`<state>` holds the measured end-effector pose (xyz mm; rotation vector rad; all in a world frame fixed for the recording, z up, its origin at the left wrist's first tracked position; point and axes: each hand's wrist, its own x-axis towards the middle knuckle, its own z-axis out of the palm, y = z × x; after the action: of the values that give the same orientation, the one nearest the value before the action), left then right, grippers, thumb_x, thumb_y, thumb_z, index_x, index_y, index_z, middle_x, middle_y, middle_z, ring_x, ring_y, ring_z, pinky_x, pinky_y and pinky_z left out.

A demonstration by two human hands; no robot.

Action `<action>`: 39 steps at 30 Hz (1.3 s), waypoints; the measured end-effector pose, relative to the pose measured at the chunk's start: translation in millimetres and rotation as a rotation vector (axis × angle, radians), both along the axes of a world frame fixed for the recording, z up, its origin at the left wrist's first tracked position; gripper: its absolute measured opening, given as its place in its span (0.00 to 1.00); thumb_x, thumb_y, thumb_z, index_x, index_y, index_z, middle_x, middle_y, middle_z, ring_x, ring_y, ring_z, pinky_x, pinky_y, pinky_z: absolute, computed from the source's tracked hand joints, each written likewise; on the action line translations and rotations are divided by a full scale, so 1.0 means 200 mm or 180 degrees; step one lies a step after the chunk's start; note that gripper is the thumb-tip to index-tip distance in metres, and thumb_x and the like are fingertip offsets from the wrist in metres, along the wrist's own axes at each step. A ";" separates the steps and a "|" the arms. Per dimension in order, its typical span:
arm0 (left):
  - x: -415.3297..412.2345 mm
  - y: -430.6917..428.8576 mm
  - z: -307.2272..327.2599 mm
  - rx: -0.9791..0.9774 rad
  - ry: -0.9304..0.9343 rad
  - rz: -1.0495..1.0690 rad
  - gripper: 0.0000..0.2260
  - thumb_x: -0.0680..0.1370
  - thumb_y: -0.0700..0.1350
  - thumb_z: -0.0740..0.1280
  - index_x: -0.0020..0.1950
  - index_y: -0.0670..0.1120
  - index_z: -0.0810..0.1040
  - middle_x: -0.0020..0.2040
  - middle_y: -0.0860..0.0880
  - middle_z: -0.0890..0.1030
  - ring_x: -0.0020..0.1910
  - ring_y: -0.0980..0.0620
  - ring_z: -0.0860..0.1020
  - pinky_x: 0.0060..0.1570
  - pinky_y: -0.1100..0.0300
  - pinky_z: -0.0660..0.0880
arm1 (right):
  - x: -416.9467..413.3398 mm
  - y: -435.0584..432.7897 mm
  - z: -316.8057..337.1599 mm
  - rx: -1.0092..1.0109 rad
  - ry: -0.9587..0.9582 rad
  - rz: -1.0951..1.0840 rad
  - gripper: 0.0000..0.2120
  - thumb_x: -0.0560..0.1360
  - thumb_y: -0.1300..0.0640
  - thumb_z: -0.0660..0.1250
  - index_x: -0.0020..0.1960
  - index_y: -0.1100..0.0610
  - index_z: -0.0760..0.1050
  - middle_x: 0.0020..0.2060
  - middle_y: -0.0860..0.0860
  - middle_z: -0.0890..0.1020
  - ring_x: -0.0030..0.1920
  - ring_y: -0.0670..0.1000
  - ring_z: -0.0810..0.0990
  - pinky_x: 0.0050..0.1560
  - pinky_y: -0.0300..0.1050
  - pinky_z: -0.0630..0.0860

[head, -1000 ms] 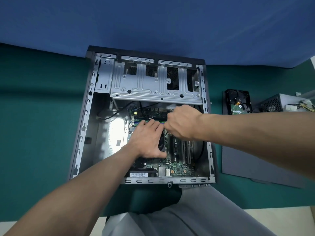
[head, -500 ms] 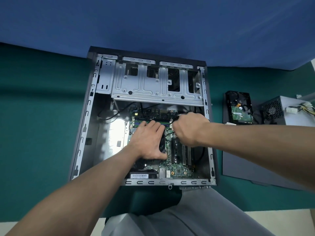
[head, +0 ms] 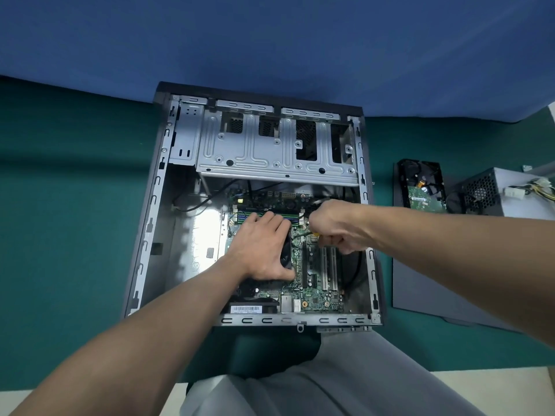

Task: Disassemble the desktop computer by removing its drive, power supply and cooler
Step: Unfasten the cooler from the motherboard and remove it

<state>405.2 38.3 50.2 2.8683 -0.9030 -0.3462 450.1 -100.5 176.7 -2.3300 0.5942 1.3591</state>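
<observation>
- Looking down into the computer case (head: 156, 205), laid flat on the green desk (head: 75, 235) with its open side up.
- Pressing down with the left grip (head: 261, 247), fingers straight and close together, palm flat on the black cooler (head: 286, 254).
- Leaving that cooler seated on the green motherboard (head: 318, 295), in the middle of the case.
- Curling the right grip (head: 339, 226) tightly around a thin dark piece (head: 300, 234) with a yellow bit at the fingers, just right of the cooler; cannot tell what it is.
- Farther back in the case, above the motherboard: a bare metal drive cage (head: 279, 151).
- Right of the case and apart from it: the drive (head: 423, 190), already out, lying circuit board up at the far end of a dark grey side panel (head: 435, 280).
- Just beside the drive, farther right: the power supply (head: 492, 190), also out, a grey box with a mesh face and cables (head: 540, 187) trailing towards the frame edge.
- Behind the desk: a blue backdrop (head: 270, 40).
</observation>
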 end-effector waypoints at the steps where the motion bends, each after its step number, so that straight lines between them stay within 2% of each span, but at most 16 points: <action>1: 0.00 0.00 0.00 -0.0010 0.0002 -0.0005 0.40 0.62 0.76 0.55 0.59 0.45 0.69 0.55 0.47 0.75 0.53 0.48 0.70 0.55 0.50 0.67 | -0.01 0.00 0.00 -0.0127 -0.0335 0.0560 0.08 0.79 0.62 0.55 0.42 0.61 0.70 0.31 0.53 0.73 0.24 0.48 0.66 0.20 0.33 0.62; 4: 0.00 0.00 0.00 -0.0019 0.0006 0.0015 0.40 0.63 0.75 0.56 0.59 0.44 0.70 0.54 0.47 0.75 0.52 0.48 0.71 0.55 0.50 0.68 | -0.03 0.00 0.05 -0.0690 -0.1120 0.2965 0.14 0.77 0.60 0.59 0.32 0.56 0.64 0.31 0.53 0.71 0.32 0.54 0.71 0.34 0.42 0.70; 6: 0.00 -0.01 0.01 0.0001 0.0018 0.0033 0.40 0.62 0.75 0.56 0.59 0.44 0.71 0.54 0.47 0.75 0.52 0.48 0.71 0.56 0.49 0.68 | -0.05 0.01 0.07 -0.0809 -0.1635 0.4609 0.18 0.79 0.58 0.55 0.32 0.56 0.58 0.27 0.52 0.66 0.30 0.54 0.70 0.33 0.45 0.69; 8: 0.00 -0.01 0.01 0.0030 0.0040 0.0042 0.41 0.62 0.75 0.55 0.61 0.44 0.71 0.55 0.47 0.76 0.54 0.48 0.71 0.57 0.49 0.67 | -0.04 0.04 0.08 -0.0790 -0.1779 0.5361 0.19 0.81 0.56 0.53 0.32 0.57 0.56 0.26 0.51 0.64 0.28 0.52 0.68 0.31 0.45 0.67; 11: 0.00 -0.01 0.01 0.0012 -0.0002 0.0047 0.41 0.62 0.75 0.56 0.61 0.44 0.71 0.57 0.47 0.76 0.55 0.48 0.71 0.57 0.49 0.67 | 0.00 0.06 0.09 -0.0506 -0.1695 0.4220 0.16 0.77 0.59 0.61 0.33 0.58 0.60 0.29 0.51 0.65 0.34 0.55 0.71 0.34 0.46 0.69; 13: 0.00 -0.01 0.01 -0.0029 -0.0018 0.0045 0.40 0.62 0.75 0.56 0.59 0.44 0.71 0.55 0.47 0.76 0.53 0.48 0.71 0.55 0.50 0.67 | 0.04 0.05 0.06 -0.0183 -0.1124 0.2346 0.12 0.76 0.58 0.66 0.37 0.59 0.68 0.30 0.51 0.71 0.32 0.53 0.73 0.30 0.42 0.69; 16: 0.00 0.00 0.01 -0.0003 0.0009 0.0027 0.41 0.62 0.75 0.55 0.60 0.45 0.70 0.55 0.47 0.75 0.53 0.48 0.71 0.56 0.50 0.67 | 0.04 0.02 0.03 0.0206 0.0478 -0.0553 0.09 0.82 0.57 0.57 0.50 0.62 0.70 0.26 0.52 0.72 0.21 0.45 0.64 0.18 0.35 0.61; 19: 0.00 0.00 0.01 -0.0016 -0.0025 0.0028 0.40 0.62 0.75 0.55 0.59 0.45 0.69 0.55 0.47 0.75 0.53 0.48 0.70 0.55 0.50 0.67 | 0.01 0.00 -0.01 0.0188 0.0683 -0.0726 0.10 0.83 0.59 0.52 0.55 0.62 0.69 0.28 0.52 0.71 0.22 0.44 0.60 0.17 0.35 0.59; 21: 0.00 0.00 0.01 -0.0007 -0.0013 0.0015 0.39 0.62 0.75 0.55 0.59 0.45 0.69 0.55 0.47 0.75 0.53 0.48 0.70 0.55 0.50 0.67 | -0.01 0.01 0.00 0.0019 0.0243 0.0196 0.06 0.81 0.61 0.54 0.50 0.60 0.69 0.32 0.52 0.71 0.25 0.46 0.64 0.20 0.37 0.63; 23: 0.00 0.00 0.02 0.0025 -0.0012 0.0021 0.39 0.62 0.75 0.55 0.59 0.45 0.69 0.55 0.47 0.75 0.53 0.48 0.70 0.55 0.50 0.67 | -0.03 0.01 0.02 -0.0372 -0.0331 0.2091 0.07 0.80 0.61 0.55 0.45 0.59 0.70 0.37 0.53 0.75 0.30 0.50 0.71 0.27 0.40 0.70; 26: 0.00 0.00 0.03 0.0034 0.0000 0.0014 0.39 0.62 0.75 0.54 0.58 0.45 0.69 0.54 0.47 0.75 0.52 0.48 0.70 0.55 0.50 0.67 | -0.06 -0.02 0.04 -0.0989 -0.1322 0.4889 0.10 0.81 0.57 0.54 0.50 0.56 0.73 0.40 0.52 0.79 0.36 0.54 0.76 0.34 0.46 0.72; 28: 0.00 0.00 0.03 0.0026 -0.0003 0.0004 0.39 0.62 0.75 0.54 0.57 0.45 0.69 0.53 0.48 0.75 0.52 0.48 0.70 0.55 0.50 0.67 | -0.08 -0.03 0.04 -0.0986 -0.1540 0.5513 0.10 0.82 0.57 0.53 0.50 0.55 0.73 0.40 0.51 0.79 0.37 0.54 0.78 0.34 0.46 0.71; 31: 0.00 0.00 0.03 0.0046 -0.0029 0.0013 0.39 0.62 0.75 0.55 0.58 0.45 0.69 0.54 0.48 0.75 0.53 0.48 0.70 0.55 0.50 0.67 | -0.07 -0.04 0.04 -0.0691 -0.1775 0.4674 0.08 0.77 0.61 0.60 0.39 0.57 0.69 0.35 0.53 0.77 0.38 0.56 0.77 0.35 0.46 0.70; 34: 0.00 0.00 0.03 0.0060 -0.0041 0.0000 0.40 0.62 0.75 0.54 0.59 0.45 0.69 0.54 0.47 0.75 0.53 0.48 0.70 0.55 0.50 0.67 | -0.04 0.00 0.01 -0.0075 -0.1475 0.2253 0.15 0.75 0.56 0.67 0.33 0.59 0.67 0.28 0.52 0.72 0.30 0.53 0.75 0.27 0.39 0.69; 37: 0.00 0.00 0.03 0.0039 0.0014 -0.0009 0.40 0.63 0.76 0.55 0.61 0.45 0.68 0.56 0.47 0.74 0.54 0.48 0.70 0.56 0.51 0.67 | 0.00 0.00 -0.02 0.0266 -0.0051 -0.0772 0.10 0.81 0.55 0.59 0.52 0.62 0.71 0.30 0.52 0.74 0.22 0.46 0.67 0.19 0.35 0.62; 39: 0.00 0.00 0.03 0.0024 0.0018 -0.0007 0.40 0.63 0.76 0.56 0.60 0.46 0.68 0.56 0.48 0.74 0.54 0.49 0.69 0.56 0.51 0.66 | -0.02 -0.01 -0.03 0.0296 0.0425 -0.1043 0.11 0.82 0.57 0.54 0.58 0.63 0.69 0.31 0.52 0.74 0.21 0.44 0.62 0.19 0.34 0.60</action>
<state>405.2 38.4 55.6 2.8719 -0.9061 -0.3585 446.6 -102.6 170.7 -1.9738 0.8889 1.3596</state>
